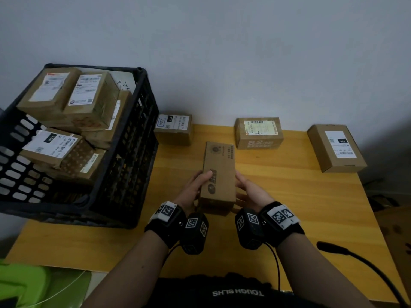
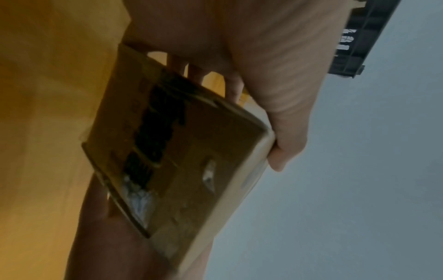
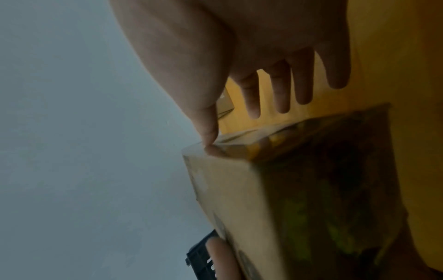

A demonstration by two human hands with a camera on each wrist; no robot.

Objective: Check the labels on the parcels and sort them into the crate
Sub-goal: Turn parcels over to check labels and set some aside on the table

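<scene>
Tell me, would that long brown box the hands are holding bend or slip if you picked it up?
Probably not bend: the long box looks like stiff cardboard with straight edges. It may be light, since the left hand holds it by thumb and fingers alone. The right hand only steadies its side. Shiny tape at one end could be a bit slippery.

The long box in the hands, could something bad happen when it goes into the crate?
Maybe. The right hand only touches the long box with its thumb, fingers straight, so it could slip; the left hand does most of the holding. The crate is tilted and piled high with parcels, so another could slide off. No white label shows on the box's top, so it might be sorted wrongly.
</scene>
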